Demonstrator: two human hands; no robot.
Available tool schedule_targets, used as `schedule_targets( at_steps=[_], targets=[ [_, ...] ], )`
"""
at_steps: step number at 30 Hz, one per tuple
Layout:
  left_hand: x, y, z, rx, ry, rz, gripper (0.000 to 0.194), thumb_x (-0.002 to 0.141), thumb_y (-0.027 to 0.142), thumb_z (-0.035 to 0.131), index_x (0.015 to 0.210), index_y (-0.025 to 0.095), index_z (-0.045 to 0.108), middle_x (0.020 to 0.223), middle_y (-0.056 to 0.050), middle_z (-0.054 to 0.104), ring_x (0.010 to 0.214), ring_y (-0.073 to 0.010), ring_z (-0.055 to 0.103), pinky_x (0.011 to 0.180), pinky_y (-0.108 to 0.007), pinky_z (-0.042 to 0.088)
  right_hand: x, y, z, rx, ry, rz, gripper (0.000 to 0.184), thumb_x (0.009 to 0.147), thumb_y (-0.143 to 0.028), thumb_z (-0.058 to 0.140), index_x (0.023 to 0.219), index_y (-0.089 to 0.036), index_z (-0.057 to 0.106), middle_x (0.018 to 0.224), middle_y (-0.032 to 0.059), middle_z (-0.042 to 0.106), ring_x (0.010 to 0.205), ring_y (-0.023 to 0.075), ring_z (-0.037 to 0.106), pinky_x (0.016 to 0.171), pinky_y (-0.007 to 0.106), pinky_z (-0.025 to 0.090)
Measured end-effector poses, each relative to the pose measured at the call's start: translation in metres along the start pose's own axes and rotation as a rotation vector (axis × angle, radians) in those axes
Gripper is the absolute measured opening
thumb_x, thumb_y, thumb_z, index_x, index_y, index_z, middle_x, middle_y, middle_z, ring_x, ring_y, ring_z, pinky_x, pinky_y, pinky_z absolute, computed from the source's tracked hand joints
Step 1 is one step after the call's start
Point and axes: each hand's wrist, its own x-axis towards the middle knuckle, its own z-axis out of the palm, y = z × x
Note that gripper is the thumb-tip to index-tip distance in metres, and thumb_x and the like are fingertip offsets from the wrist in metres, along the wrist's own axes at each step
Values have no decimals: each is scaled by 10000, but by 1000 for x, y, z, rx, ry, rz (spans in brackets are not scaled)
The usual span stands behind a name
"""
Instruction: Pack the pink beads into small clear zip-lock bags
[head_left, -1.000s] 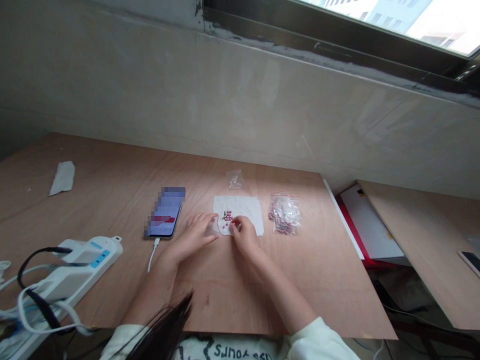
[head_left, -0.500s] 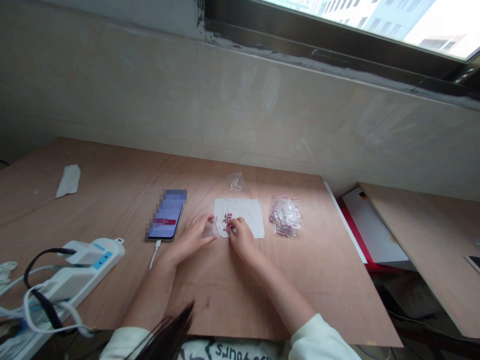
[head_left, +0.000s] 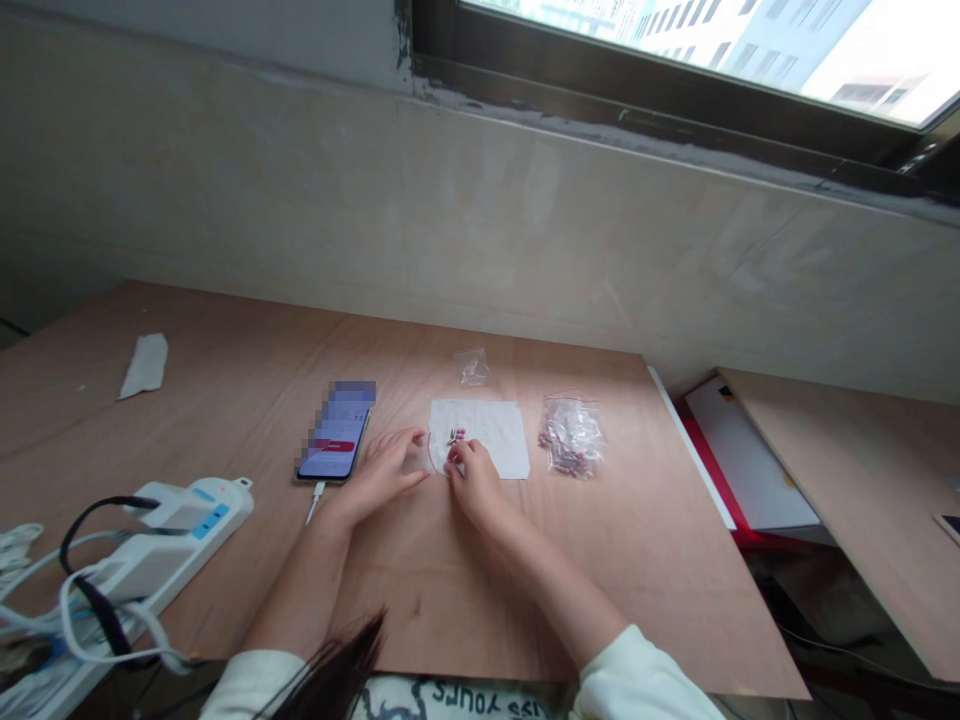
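A white sheet of paper [head_left: 504, 430] lies on the wooden table with a small cluster of pinkish-red beads [head_left: 460, 435] and a few dark bits on it. My left hand [head_left: 386, 470] curls around a small clear zip bag [head_left: 420, 457], its red-lined mouth facing right over the paper's left edge. Fingers pinched together, my right hand [head_left: 474, 478] touches the paper just below the beads; whatever is between its fingertips is too small to make out.
Right of the paper lies a clear bag of pink beads [head_left: 571, 435]; behind it, a small clear bag [head_left: 473, 367]. A phone [head_left: 335, 432] with a charging cable is on the left, near a power strip [head_left: 187, 530]. A paper scrap [head_left: 145, 365] lies farther left.
My right hand has shifted slightly left, toward the zip bag's mouth. Fewer beads show at the lower part of the cluster. The left hand keeps its place.
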Motion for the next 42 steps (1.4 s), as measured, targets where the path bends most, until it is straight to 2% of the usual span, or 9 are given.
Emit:
schedule_targets(
  at_steps=[4,8,13,17,25,28,33,37,42],
  targets=[
    [-1,-2,3,-4,-12,-13,435,652,300,561,1062,196,459,1098,-70,534,1033,-254,452,887,-376,315,0,-3,-3,60,58,10,103,713,-105,455,725,-162,540,791,60,547,766,162,494,709,290,390],
    [0,-1,9,-41,-26,18,435,665,317,547,1071,195,451,1096,-67,535,1037,-250,452,888,-380,312,3,-9,-12,208,76,13,85,723,-181,494,782,-176,555,796,41,581,726,146,508,701,278,396],
    [5,-1,13,-58,-18,72,416,671,289,543,1061,184,444,1101,-73,534,1034,-237,464,891,-374,310,8,4,-16,0,156,94,117,704,-131,483,799,-147,548,844,85,547,832,189,476,746,314,379],
    [9,-3,13,-34,-16,65,418,663,277,550,1056,179,445,1089,-78,544,1042,-248,457,885,-378,313,13,15,-13,-95,87,104,95,702,-118,481,769,-149,542,812,80,527,805,188,471,727,306,383],
    [9,0,8,-8,-40,48,415,675,285,533,1063,171,439,1118,-90,525,1045,-245,457,892,-377,303,21,16,-11,-123,58,76,84,707,-117,471,739,-164,534,771,60,529,765,174,479,682,286,381],
    [8,3,9,-5,-44,41,409,678,282,530,1059,157,445,1111,-97,529,1040,-248,456,889,-378,305,19,12,-15,-56,69,66,74,710,-132,477,724,-163,543,765,56,541,762,168,487,690,286,381],
    [10,5,15,-23,-33,22,426,669,299,542,1060,160,444,1098,-89,538,1025,-250,460,881,-378,316,16,0,-20,209,36,45,95,713,-200,512,787,-172,564,776,34,580,718,139,517,671,259,392],
    [12,2,14,-37,-39,34,409,671,293,542,1050,176,444,1101,-86,537,1026,-240,473,884,-376,317,26,3,-17,72,103,97,115,711,-178,502,809,-161,559,817,57,546,818,168,493,735,292,375],
    [12,0,7,-38,-32,27,394,680,289,530,1050,183,442,1111,-86,530,1049,-237,460,895,-380,305,40,12,-10,-40,54,102,74,710,-140,489,724,-168,556,786,48,515,801,162,480,719,277,372]
  ],
)
